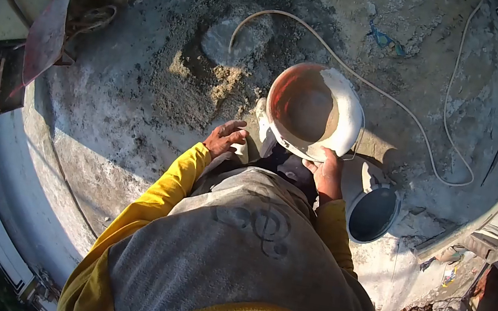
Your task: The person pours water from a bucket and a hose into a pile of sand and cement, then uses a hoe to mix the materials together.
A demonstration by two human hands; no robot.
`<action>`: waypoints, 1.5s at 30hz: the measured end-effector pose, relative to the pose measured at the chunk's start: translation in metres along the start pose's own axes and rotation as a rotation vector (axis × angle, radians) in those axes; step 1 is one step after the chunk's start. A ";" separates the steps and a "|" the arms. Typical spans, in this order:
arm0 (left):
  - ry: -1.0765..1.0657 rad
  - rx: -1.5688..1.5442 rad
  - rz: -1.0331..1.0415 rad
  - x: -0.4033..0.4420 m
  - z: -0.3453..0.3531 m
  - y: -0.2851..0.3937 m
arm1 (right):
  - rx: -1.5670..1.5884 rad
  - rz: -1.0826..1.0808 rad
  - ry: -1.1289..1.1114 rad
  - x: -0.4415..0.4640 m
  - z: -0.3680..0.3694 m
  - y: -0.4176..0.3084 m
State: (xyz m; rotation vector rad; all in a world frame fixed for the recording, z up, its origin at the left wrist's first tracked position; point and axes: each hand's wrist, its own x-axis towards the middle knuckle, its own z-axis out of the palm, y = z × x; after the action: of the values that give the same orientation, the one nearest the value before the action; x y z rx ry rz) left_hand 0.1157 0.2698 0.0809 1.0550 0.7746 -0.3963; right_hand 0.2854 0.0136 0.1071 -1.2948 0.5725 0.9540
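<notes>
Gripping the near rim of the white bucket [348, 112] with the right hand [327, 173]; bucket mouth faces the camera, reddish inner wall visible. Left hand [224, 138] open, fingers loosely bent, apart from the bucket, to its near left. Dark container [374, 214]: near right of the bucket. Hose [319, 38]: passes beyond it, one end in a puddle [231, 39] to its far left.

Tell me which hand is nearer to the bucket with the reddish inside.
Your right hand: it grips the near rim of the bucket. Your left hand is off to the bucket's left, apart from it.
</notes>
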 end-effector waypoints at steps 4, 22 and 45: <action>-0.087 0.122 0.103 0.043 0.008 0.026 | -0.034 -0.045 -0.066 0.032 0.035 -0.009; 0.906 -0.730 -0.112 0.151 0.061 0.093 | -1.011 0.538 -0.532 0.270 0.094 -0.217; 1.279 -1.717 -0.553 0.121 0.190 -0.032 | -2.508 -0.599 -0.412 0.769 0.283 -0.087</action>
State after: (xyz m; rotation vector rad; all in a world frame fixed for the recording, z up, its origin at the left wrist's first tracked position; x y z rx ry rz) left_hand 0.2492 0.0945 0.0238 -0.7499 1.9622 0.6025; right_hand 0.7140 0.4909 -0.4098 -2.7727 -2.0329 1.0569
